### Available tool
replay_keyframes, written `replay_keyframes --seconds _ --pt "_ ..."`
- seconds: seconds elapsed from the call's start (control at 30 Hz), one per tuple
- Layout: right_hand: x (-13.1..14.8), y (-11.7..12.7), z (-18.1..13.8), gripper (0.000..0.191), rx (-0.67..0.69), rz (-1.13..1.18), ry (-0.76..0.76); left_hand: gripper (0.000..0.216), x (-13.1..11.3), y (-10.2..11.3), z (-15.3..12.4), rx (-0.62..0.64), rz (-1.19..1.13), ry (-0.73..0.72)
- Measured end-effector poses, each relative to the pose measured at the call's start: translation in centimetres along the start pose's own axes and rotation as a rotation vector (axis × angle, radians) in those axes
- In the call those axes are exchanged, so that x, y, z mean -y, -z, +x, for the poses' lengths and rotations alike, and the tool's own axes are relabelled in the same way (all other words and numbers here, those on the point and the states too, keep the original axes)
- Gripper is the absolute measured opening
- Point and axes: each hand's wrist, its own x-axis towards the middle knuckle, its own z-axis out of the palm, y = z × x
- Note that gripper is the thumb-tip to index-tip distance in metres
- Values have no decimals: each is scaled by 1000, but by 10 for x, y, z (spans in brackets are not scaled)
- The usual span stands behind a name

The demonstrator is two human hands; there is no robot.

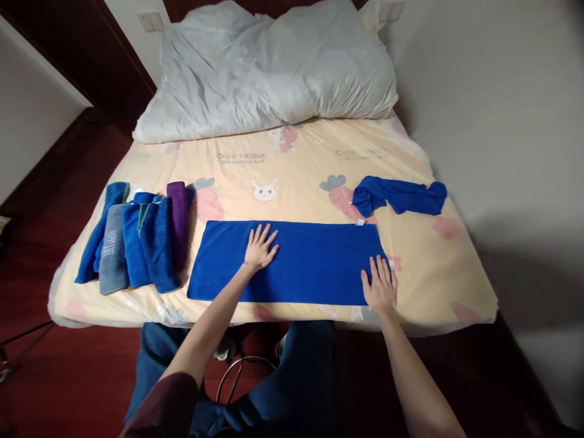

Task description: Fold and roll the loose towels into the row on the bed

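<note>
A blue towel (pixel 314 261) lies spread out flat near the front edge of the bed, its long side running left to right. A small white tag shows at its far right edge. My left hand (pixel 261 248) rests on the towel left of its middle, palm down with the fingers spread. On the towel's right end lies my right hand (pixel 380 285), also palm down, fingers stretched out. Neither hand grips anything.
Several rolled or folded towels in blue, grey and purple (pixel 177 225) lie together at the left. A crumpled blue cloth (pixel 401 194) lies at the right. Behind, a grey-white quilt (pixel 274 67) is heaped on the yellow patterned bed sheet (pixel 301 170). A wall (pixel 511 152) stands to the right.
</note>
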Motion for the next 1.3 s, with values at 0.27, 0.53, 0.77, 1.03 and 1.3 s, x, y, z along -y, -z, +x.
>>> replay_keyframes --seconds 0.27,0.53,0.77,1.03,1.3 --pt "-2 -3 0 62 -37 7 19 64 124 41 -29 -31 132 317" --pt "-5 -10 3 62 -44 19 26 66 153 64 -29 -50 111 350" --pt "0 -4 9 64 -12 7 21 59 28 30 -114 -103 -22 59" --pt "21 7 14 62 52 -61 -16 61 30 22 -128 -218 -53 98" --pt "223 -8 53 58 161 203 478 64 31 16 -128 -237 -94 93"
